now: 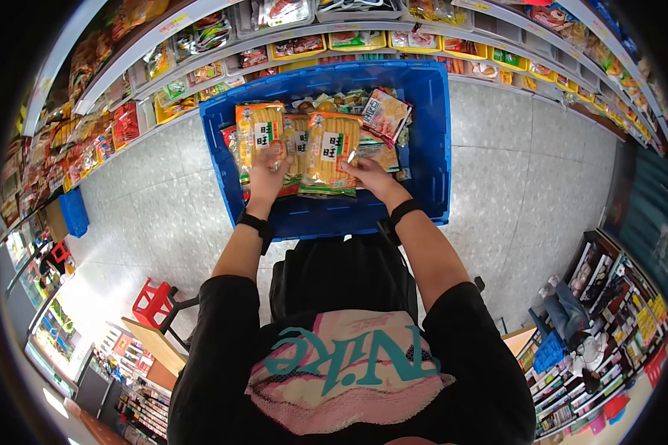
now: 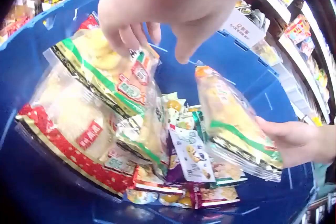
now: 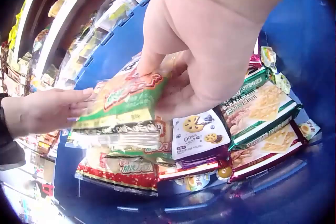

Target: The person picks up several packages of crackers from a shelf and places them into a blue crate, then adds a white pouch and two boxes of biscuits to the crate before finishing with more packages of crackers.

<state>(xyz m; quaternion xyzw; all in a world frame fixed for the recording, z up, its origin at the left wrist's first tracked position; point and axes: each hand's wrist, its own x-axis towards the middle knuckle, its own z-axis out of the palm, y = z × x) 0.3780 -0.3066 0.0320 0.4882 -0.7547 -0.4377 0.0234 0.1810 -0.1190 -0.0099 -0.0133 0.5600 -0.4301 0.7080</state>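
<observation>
My right hand grips a clear bag of long crackers by its side, thumb in front, above the blue crate. The right wrist view shows the thumb of my right hand pressing the bag. My left hand is over the lower part of another cracker bag at the crate's left. In the left wrist view my left hand has its fingertips at that bag, thumb held apart. A red-edged bag lies below it.
The blue crate also holds a white-and-purple cookie packet, a green packet and small wrapped snacks. Snack shelves stand beyond the crate. Grey floor lies to both sides, with a red stool at the lower left.
</observation>
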